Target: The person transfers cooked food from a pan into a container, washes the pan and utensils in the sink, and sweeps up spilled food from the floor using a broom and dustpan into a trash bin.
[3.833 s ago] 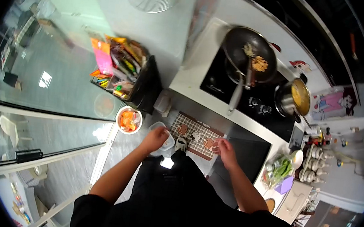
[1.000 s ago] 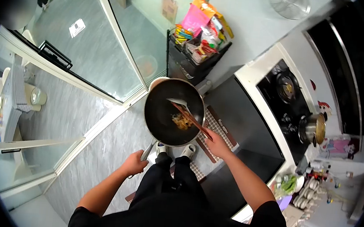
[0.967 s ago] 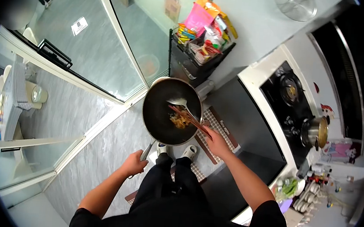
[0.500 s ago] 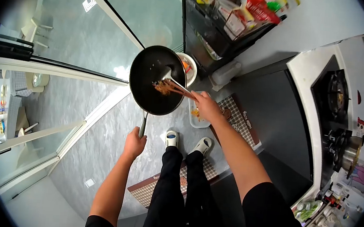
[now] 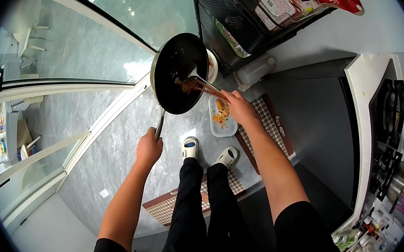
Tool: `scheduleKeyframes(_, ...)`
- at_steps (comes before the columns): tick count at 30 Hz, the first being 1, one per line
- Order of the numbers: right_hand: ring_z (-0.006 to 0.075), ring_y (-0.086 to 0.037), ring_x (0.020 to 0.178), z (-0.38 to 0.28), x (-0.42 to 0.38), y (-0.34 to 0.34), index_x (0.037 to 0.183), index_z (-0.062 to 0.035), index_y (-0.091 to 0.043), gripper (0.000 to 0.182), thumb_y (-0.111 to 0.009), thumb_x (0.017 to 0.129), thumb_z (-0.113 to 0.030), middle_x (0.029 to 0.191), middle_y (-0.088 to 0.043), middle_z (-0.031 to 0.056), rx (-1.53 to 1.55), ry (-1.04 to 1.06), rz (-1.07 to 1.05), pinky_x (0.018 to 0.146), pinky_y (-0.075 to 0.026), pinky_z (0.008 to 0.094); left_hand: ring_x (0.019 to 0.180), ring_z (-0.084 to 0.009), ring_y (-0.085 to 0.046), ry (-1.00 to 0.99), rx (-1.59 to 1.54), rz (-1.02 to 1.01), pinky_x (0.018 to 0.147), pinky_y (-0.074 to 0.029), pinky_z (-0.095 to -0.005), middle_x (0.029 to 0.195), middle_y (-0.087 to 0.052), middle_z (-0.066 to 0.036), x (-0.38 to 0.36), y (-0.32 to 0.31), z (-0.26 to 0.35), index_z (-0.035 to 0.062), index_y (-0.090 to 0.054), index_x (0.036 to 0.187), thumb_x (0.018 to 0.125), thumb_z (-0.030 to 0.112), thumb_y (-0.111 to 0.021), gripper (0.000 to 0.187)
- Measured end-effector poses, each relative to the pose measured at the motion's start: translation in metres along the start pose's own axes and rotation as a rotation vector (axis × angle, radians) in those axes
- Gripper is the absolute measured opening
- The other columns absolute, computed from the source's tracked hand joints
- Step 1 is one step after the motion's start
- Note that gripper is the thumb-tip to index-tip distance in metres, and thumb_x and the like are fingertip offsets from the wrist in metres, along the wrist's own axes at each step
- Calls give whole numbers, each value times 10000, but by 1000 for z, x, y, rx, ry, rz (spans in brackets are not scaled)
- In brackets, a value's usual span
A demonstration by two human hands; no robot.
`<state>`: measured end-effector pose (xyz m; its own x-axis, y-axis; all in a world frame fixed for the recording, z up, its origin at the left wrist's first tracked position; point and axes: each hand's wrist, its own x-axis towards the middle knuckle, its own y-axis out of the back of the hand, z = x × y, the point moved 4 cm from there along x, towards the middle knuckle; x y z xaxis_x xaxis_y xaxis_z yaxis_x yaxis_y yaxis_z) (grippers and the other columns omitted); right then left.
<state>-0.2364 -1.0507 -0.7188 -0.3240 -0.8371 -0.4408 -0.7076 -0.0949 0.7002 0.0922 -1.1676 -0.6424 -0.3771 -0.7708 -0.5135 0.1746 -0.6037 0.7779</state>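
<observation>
My left hand (image 5: 150,147) is closed round the handle of a black frying pan (image 5: 177,51), held up and tilted toward the right. Some cooked food (image 5: 186,84) lies in the pan near its right side. Closed in my right hand (image 5: 240,108) are brown chopsticks (image 5: 214,92) and a metal utensil with a pale, broad head (image 5: 195,73); their tips reach into the pan at the food. Below my right hand is a white container (image 5: 223,129) with orange and brown food pieces (image 5: 220,113) in it. The pan partly hides a white round bin (image 5: 212,67).
A black mesh rack (image 5: 236,27) with packets stands ahead. Glass doors (image 5: 107,44) run along the left. At the right are a dark cabinet front (image 5: 310,117) and a stove (image 5: 390,115). Checked mats (image 5: 170,205) lie on the floor near my feet.
The pan is tilted more steeply to the right, and more of the white container and its food shows. The utensils stay at the food in the pan. My view has shifted slightly.
</observation>
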Motion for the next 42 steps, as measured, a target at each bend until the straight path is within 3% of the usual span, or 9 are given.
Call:
scheduleKeyframes(4, 337, -615, 1040, -6, 16, 1, 1410, -204, -521, 505, -559, 924, -74, 1177, -569, 105, 95, 59, 45, 870, -518, 427, 813, -490, -627, 8, 33, -8, 712, -486, -568, 831, -655, -279, 12, -7, 2, 15, -503, 1018, 851, 130, -646, 248)
scheduleKeyframes(11, 360, -619, 1065, 13, 40, -22, 1397, -203, -527, 466, -522, 947, -83, 1212, -561, 116, 149, 154, 34, 889, -524, 451, 794, -483, -629, -8, 27, 22, 702, -487, -564, 825, -657, -272, 28, -7, 5, 17, -501, 1013, 856, 120, -640, 233)
scheduleKeyframes(17, 361, -621, 1060, 18, 39, -17, 1402, -206, -525, 488, -529, 931, -77, 1225, -561, 105, 23, 103, -31, 883, -527, 456, 807, -486, -636, 42, 30, 57, 695, -494, -551, 820, -659, -273, 28, -1, 10, 7, -508, 987, 862, 104, -639, 205)
scheduleKeyframes(28, 355, -633, 1025, -8, 61, 1, 1379, -207, -551, 491, -519, 912, -61, 1176, -566, 102, 8, 236, 106, 866, -533, 453, 787, -473, -640, 38, 119, 69, 674, -496, -548, 819, -661, -264, 28, 5, 11, 25, -506, 1016, 861, 102, -652, 227)
scheduleKeyframes(35, 347, -623, 1070, 16, 65, -13, 1388, -220, -544, 509, -521, 909, -49, 1218, -564, 91, 65, 169, 33, 909, -524, 445, 781, -465, -641, 66, 143, 32, 674, -493, -551, 825, -664, -257, 26, 10, 8, 30, -495, 1017, 882, 130, -636, 220)
scheduleKeyframes(42, 356, -623, 1085, 31, 55, -14, 1412, -228, -511, 587, -552, 868, -12, 1266, -534, 133, -190, 54, -53, 914, -525, 446, 813, -446, -649, 43, 169, 54, 694, -499, -536, 873, -671, -235, 30, 9, 13, 39, -503, 1025, 886, 123, -625, 203)
